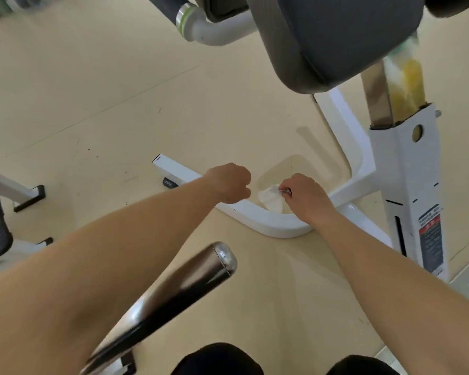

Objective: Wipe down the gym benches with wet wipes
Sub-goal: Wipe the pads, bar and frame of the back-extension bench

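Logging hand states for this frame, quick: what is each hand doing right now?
Left hand: closed in a fist, nothing visible in it.
Right hand: fingers pinch the white wipe.

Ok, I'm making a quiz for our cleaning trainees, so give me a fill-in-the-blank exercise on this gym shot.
1. The right hand pinches the wipe at the ___ frame base.
2. The left hand is curled into a ___.
3. The dark padded seat shows at the ___ of the picture.
Missing words: white; fist; top.
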{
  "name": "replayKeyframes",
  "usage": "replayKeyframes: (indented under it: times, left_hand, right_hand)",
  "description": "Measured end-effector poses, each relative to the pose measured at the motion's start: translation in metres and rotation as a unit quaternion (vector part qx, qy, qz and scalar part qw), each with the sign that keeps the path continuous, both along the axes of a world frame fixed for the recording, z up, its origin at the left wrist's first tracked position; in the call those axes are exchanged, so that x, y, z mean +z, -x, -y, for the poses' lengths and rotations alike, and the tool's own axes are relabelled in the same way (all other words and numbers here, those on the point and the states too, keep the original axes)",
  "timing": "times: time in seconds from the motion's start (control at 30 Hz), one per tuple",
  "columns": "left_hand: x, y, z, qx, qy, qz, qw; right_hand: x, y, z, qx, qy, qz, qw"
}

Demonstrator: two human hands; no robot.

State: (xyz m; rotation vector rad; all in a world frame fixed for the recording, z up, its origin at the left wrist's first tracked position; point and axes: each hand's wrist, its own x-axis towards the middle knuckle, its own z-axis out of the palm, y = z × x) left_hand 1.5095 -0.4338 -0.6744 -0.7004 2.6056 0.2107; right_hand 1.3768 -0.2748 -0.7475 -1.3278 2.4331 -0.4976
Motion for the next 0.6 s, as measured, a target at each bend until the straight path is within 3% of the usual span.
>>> replayKeyframes:
  times: [0.23,0.33,0.47,0.6]
  left_hand:
    - [-0.085,-0.021,0.020,-0.049,-0.038,-0.035,0.997]
    - [-0.122,-0.021,0.020,-0.029,-0.073,-0.088,0.993]
    - [-0.156,-0.018,0.009,-0.038,-0.053,-0.172,0.983]
    - [-0.173,-0.015,-0.003,-0.191,-0.030,-0.153,0.969]
  right_hand:
    - [-0.059,-0.020,0.021,-0.011,-0.015,0.013,1.000]
    - [-0.087,-0.023,0.020,-0.016,-0.039,0.004,0.999]
    - [-0.111,-0.029,0.010,-0.006,-0.080,-0.039,0.996]
    - [-0.132,-0.043,-0.005,0.042,-0.086,-0.081,0.992]
